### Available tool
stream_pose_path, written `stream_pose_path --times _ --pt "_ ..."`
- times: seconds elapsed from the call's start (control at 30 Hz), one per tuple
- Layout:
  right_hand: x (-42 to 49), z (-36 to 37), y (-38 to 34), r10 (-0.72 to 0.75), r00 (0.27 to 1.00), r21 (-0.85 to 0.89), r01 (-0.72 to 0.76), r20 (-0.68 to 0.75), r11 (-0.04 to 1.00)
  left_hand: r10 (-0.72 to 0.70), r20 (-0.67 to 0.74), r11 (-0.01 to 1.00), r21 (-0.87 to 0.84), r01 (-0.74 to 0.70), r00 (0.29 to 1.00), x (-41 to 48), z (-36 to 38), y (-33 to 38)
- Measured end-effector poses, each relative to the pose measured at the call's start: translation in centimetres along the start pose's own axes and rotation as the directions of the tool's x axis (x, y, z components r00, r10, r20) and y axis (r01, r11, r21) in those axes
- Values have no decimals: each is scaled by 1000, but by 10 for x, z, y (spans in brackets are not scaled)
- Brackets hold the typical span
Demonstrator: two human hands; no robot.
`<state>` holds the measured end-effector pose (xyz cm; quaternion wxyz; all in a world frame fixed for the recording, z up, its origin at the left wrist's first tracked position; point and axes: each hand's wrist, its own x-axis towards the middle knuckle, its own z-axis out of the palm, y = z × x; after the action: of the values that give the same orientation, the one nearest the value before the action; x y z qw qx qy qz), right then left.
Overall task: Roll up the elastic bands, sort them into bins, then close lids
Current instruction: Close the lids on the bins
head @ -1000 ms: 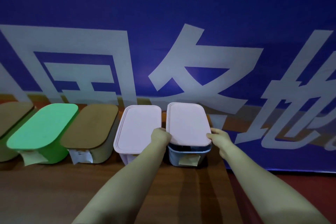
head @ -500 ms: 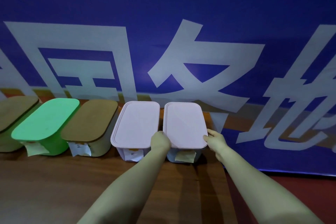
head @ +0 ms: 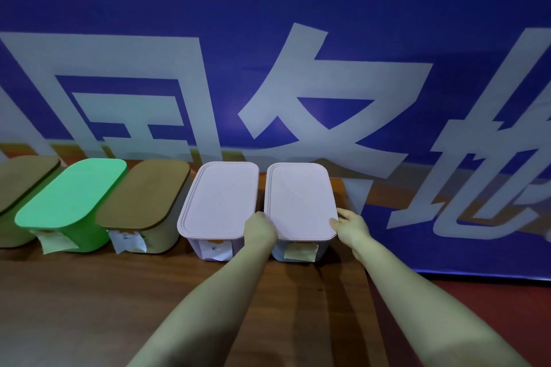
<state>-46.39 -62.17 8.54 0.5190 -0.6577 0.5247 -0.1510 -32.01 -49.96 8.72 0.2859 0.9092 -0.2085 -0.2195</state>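
Across the upper frame hangs a blue banner with huge pale Chinese characters, cropped; "地" shows at right. Below, five lidded bins line the wooden table. At lower center-right the pink lid sits flat on the rightmost bin, left hand and right hand gripping its near corners. Paper labels on the fronts are illegible.

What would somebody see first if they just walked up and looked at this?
Probably the giant blue banner with huge pale letters filling the whole back. Then the row of boxes on the wooden table below it, above all the bright green lid near the left. Last, two bare arms reaching in, with the left hand and right hand at the near corners of the rightmost pink lid.
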Motion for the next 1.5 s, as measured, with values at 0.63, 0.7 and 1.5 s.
stream_pose_path --times 0.63,0.7,1.5 --pt "22 -3 -19 -307 950 -573 278 48 771 391 32 767 541 -345 920 21 -8 30" --pt "30 0 -23 -346 936 -576 318 63 754 404 16 805 469 -363 915 28 -5 30" --pt "58 28 -9 -268 931 -725 361 247 587 408 52 809 443 -387 911 65 37 14"
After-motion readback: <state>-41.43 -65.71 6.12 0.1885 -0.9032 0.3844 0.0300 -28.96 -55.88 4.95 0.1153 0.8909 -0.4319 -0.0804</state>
